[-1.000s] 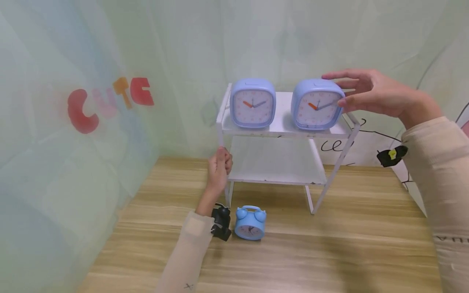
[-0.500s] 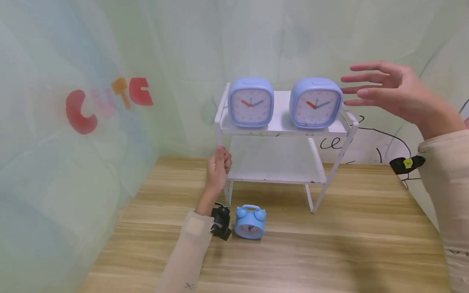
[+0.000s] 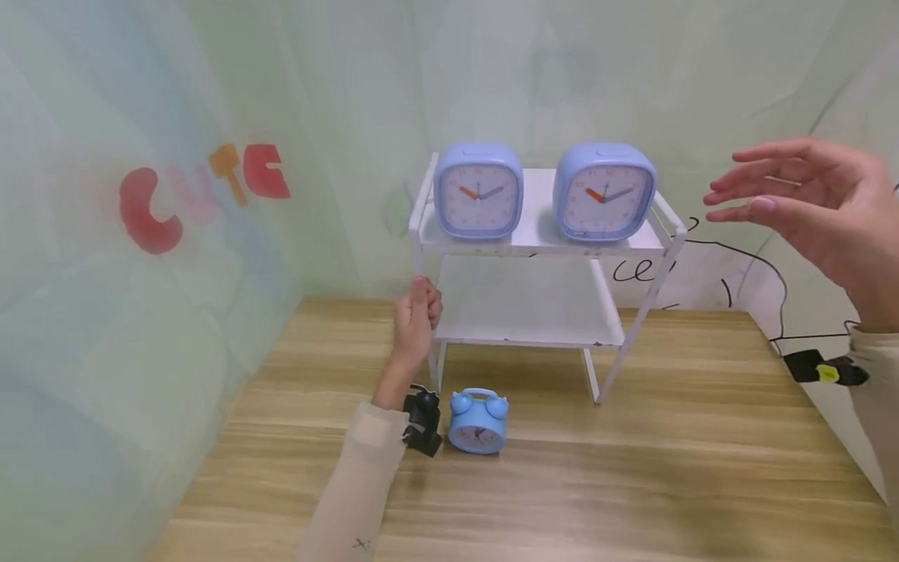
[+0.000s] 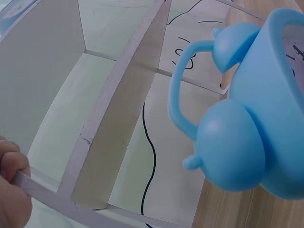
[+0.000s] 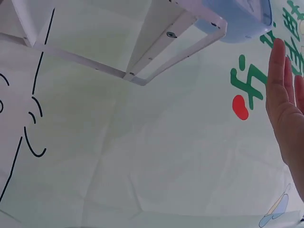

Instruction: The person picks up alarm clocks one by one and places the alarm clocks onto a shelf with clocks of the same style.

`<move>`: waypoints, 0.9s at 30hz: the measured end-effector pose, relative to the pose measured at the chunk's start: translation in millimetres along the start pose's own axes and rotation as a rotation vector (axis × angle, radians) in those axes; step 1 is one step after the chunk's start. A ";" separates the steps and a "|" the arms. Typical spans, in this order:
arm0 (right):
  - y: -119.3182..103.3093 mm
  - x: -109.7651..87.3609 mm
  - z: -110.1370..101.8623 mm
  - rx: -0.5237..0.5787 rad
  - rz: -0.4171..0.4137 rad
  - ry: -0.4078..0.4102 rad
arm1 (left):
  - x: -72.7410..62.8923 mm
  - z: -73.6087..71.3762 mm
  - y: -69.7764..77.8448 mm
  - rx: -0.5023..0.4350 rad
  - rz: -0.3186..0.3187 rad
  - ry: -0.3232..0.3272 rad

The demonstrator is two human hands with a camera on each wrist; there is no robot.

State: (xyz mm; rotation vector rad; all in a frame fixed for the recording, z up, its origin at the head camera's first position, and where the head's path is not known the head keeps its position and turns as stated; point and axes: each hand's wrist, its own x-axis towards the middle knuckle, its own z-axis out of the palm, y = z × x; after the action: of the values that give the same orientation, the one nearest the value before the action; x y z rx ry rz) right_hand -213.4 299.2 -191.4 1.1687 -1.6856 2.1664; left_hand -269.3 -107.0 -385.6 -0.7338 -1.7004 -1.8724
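Observation:
Two square periwinkle alarm clocks stand on the top shelf of a white two-tier rack (image 3: 534, 248): a left clock (image 3: 479, 192) and a right clock (image 3: 605, 192), which is turned slightly. My left hand (image 3: 416, 314) grips the rack's left front leg; the left wrist view shows its curled fingers (image 4: 12, 161) round the white bar. Off to the right of the rack, my right hand (image 3: 815, 203) is in the air with fingers extended and holds nothing. A light-blue twin-bell alarm clock (image 3: 479, 421) sits on the wooden tabletop, close to my left wrist.
The wooden tabletop (image 3: 632, 484) runs under and in front of the rack. A pale printed cloth wall (image 3: 351, 156) stands behind, with red and orange letters on the left. The rack's lower shelf (image 3: 527, 300) is below the two square clocks. Black wrist cameras sit on both wrists.
My right hand has let go of the right square clock and moved away to the right. My left hand keeps its grip on the rack leg.

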 end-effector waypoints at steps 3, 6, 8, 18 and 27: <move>4.1 -15.0 2.9 0.007 -0.019 -0.062 | 0.3 1.0 0.8 0.002 0.002 -0.004; 9.8 -30.3 6.1 -0.003 -0.011 -0.119 | 0.2 1.7 2.7 0.000 0.000 -0.005; 14.1 -40.6 9.5 -0.024 0.008 -0.143 | 0.1 1.8 3.5 0.002 -0.001 -0.004; 54.6 -96.6 19.2 -0.034 0.148 -0.257 | 1.3 2.7 2.0 0.003 0.022 -0.022; 129.2 -143.1 33.8 0.110 0.219 -0.375 | 1.0 0.2 1.0 0.008 0.008 -0.011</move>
State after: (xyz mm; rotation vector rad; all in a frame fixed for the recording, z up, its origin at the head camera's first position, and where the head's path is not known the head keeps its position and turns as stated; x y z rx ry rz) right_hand -171.2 270.4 -380.3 1.5699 -1.9415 2.3035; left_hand -269.3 -106.9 -384.1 -0.7484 -1.7080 -1.8582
